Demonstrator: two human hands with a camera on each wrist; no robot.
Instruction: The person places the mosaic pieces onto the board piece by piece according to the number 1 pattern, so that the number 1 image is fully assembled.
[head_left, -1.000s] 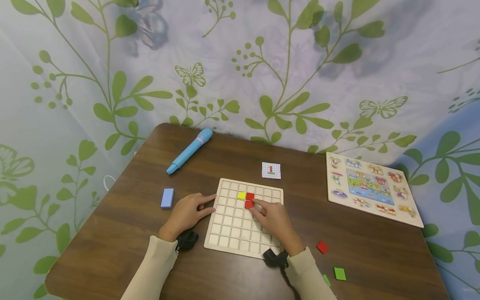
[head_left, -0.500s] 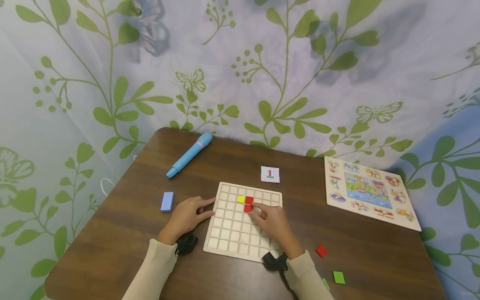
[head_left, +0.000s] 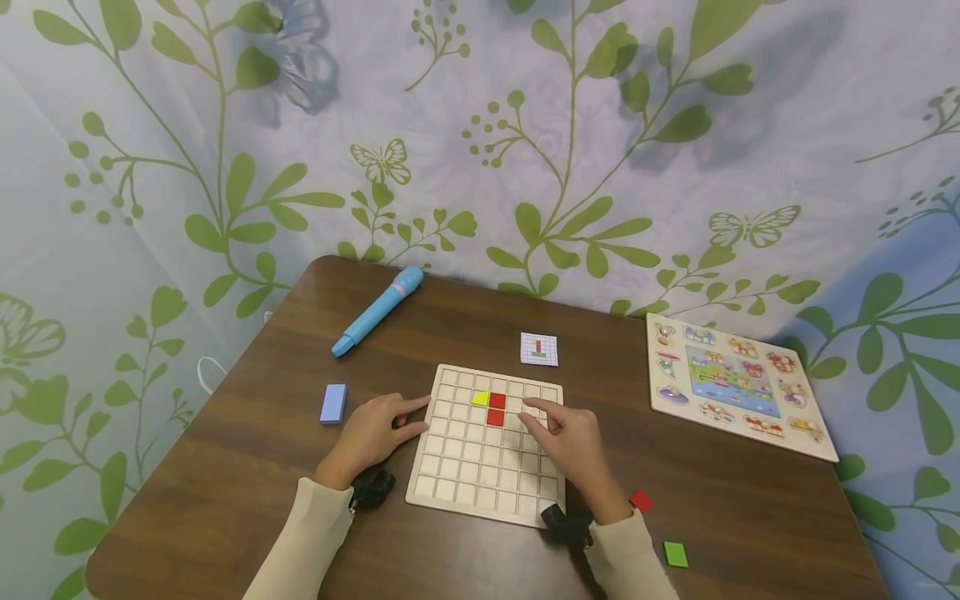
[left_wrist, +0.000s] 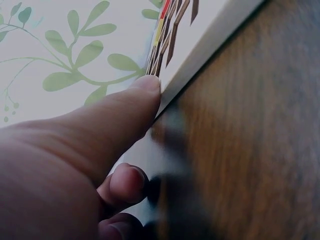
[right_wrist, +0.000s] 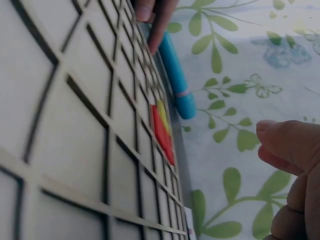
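A wooden grid board lies on the table. Two red square tiles sit in its cells, one behind the other, and a yellow tile with a rounded corner is left of the farther one. My left hand touches the board's left edge with straight thumb and index finger; the left wrist view shows a fingertip against the rim. Over the board's right part, my right hand has thumb and index finger apart, with nothing between them. In the right wrist view this hand appears raised off the grid.
Behind the board lies a small pattern card. A blue toy microphone and a blue block are on the left. Right of my right forearm lie a red tile and a green tile. A picture puzzle board lies at the far right.
My right hand has let go of the nearer red tile and moved right, away from it. The tile stays in its cell. My left hand keeps its place at the board's edge.
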